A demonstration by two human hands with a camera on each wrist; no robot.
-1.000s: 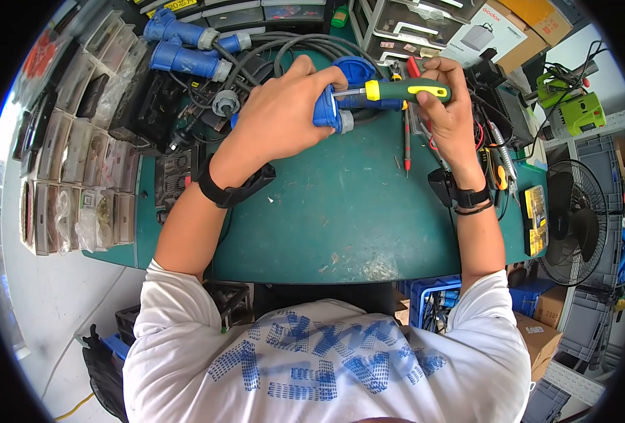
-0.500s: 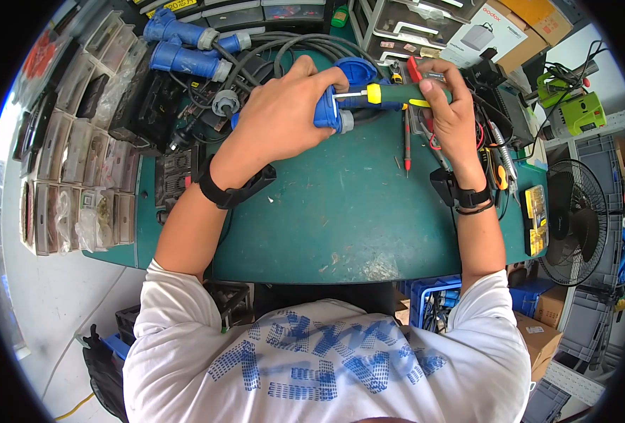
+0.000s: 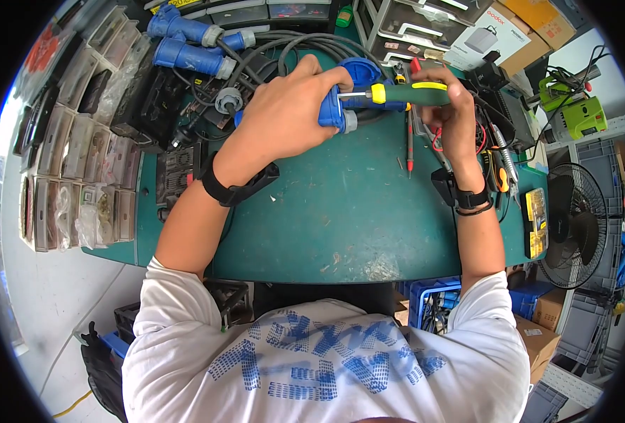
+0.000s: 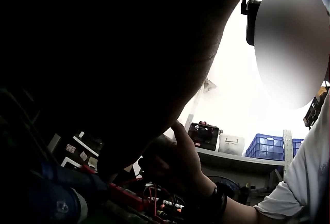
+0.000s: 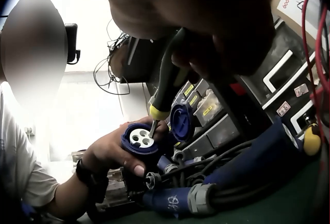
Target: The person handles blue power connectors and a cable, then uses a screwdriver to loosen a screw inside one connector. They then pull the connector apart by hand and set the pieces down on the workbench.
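My left hand [image 3: 281, 113] grips a blue industrial socket connector [image 3: 332, 113] above the green bench. The right wrist view shows its round white face [image 5: 140, 137] with several holes, and the hinged blue lid [image 5: 181, 122] swung open. In my right hand [image 3: 457, 116] is a green and yellow screwdriver [image 3: 404, 94], held by the end of its handle with thumb and fingers. Its metal shaft [image 5: 153, 127] points into the socket's face near the rim; the tip is hidden. The left wrist view is mostly dark, with the right hand [image 4: 180, 162] beyond.
Blue plugs [image 3: 192, 58] and coiled black cable [image 3: 291, 44] lie at the bench's back. A red test probe [image 3: 410, 151] and pliers lie to the right, near a yellow bit case [image 3: 536, 222]. Drawer units [image 3: 80, 141] stand left; a fan [image 3: 573, 224] stands right.
The screwdriver handle has turned about its long axis, its yellow inlay now along the upper edge. The right fingers have shifted on the handle. The left hand keeps its hold on the socket connector.
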